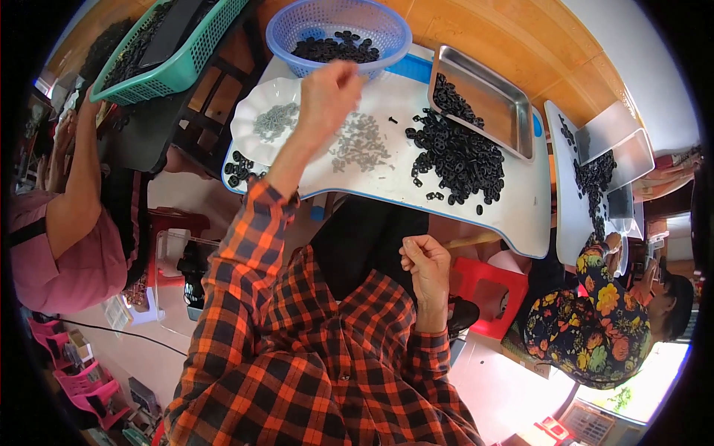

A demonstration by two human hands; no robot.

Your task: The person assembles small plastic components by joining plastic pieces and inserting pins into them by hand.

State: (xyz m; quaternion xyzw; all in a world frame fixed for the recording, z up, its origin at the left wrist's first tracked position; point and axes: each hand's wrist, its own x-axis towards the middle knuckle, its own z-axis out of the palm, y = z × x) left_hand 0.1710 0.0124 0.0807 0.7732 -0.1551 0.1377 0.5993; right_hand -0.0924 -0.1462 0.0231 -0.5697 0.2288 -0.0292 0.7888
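My left hand (324, 102) is raised over the far side of the white table (312, 177), just in front of a purple basket (277, 30) holding black plastic parts (338, 49). Its fingers are blurred by motion, so what they hold cannot be told. Below the table's near edge, in front of my body, my right hand (426, 264) is closed with thumb against fingers; anything inside is hidden. Small grey pieces (361, 143) lie on the table beside my left wrist, and more fill part of a white scalloped plate (249, 111). One small black piece (393, 120) lies alone.
A big heap of black oval parts (457, 160) spills from a tilted metal tray (513, 119) at the right. More black parts (239, 169) sit at the table's left corner. People work on both sides, near a green basket (160, 82) and another white table (561, 171). A red stool (494, 297) stands nearby.
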